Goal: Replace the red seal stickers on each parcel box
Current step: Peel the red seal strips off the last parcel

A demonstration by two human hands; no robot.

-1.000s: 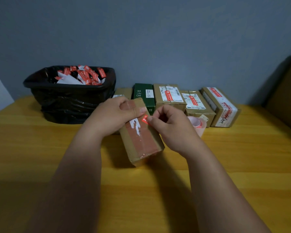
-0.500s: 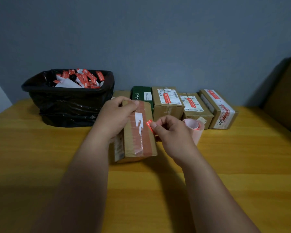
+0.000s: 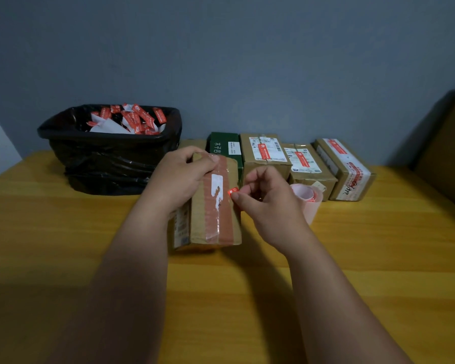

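While the left hand (image 3: 180, 177) grips the far end of a brown parcel box (image 3: 210, 206) with its fingers curled over the top edge, the right hand (image 3: 267, 203) pinches a small red seal sticker (image 3: 233, 191) between thumb and forefinger, right at the box's right edge. That box rests on the wooden table (image 3: 352, 258), its near end toward the person — a strip of brown tape runs down its top, and just left of the pinching fingertips lies a torn white patch (image 3: 217, 189) on the tape. The right hand's other fingers are loosely curled above the pinch. Just right of that hand, partly hidden behind it, stands a pink roll of stickers (image 3: 309, 197). Beyond the fingers, along the wall, sits a row of parcels: a green box (image 3: 222, 147), then three brown ones (image 3: 264, 156) carrying red seals. Beyond the left hand, a bin lined with a black bag (image 3: 108, 153) holds a heap of red stickers and white backing scraps.
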